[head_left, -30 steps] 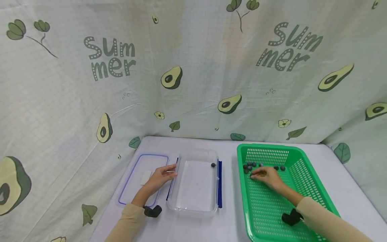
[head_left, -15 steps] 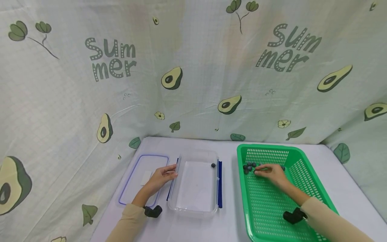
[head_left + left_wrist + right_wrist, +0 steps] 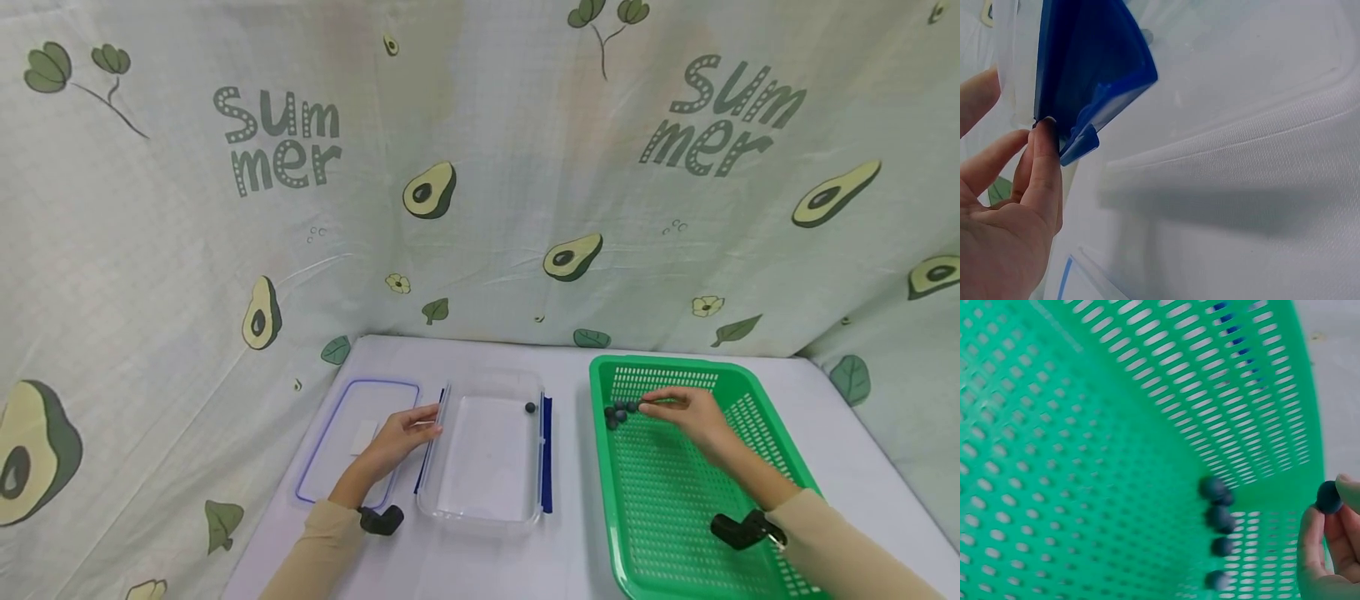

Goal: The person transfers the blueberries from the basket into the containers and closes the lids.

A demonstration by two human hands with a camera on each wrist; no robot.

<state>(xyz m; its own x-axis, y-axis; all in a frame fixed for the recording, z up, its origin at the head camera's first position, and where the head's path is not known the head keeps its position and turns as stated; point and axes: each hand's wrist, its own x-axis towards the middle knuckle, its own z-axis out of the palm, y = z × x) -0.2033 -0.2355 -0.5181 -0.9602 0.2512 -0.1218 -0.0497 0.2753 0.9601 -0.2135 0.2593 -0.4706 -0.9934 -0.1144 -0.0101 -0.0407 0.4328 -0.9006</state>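
Observation:
My right hand (image 3: 693, 417) is over the back of a green plastic basket (image 3: 660, 517). Between thumb and fingertips it pinches a dark blueberry (image 3: 1329, 497), raised near the basket's rim in the right wrist view. Several blueberries (image 3: 1219, 519) lie along the basket's bottom edge below. To the left stands a clear lidless container (image 3: 487, 521) with one blueberry (image 3: 530, 407) at its back right. My left hand (image 3: 400, 442) holds this container's left side, fingers against the hanging blue latch flap (image 3: 1094, 69) and thumb on the other side of the wall.
A clear lid with a blue seal (image 3: 330, 417) lies left of the container, partly under my left forearm. Another blue flap (image 3: 547, 467) hangs on the container's right side. Behind the white table (image 3: 573, 533) rises a printed cloth (image 3: 487, 167).
My right hand has lifted and shifted back and to the right from low among the berries, now with a blueberry pinched in its fingertips. My left hand keeps its place on the container.

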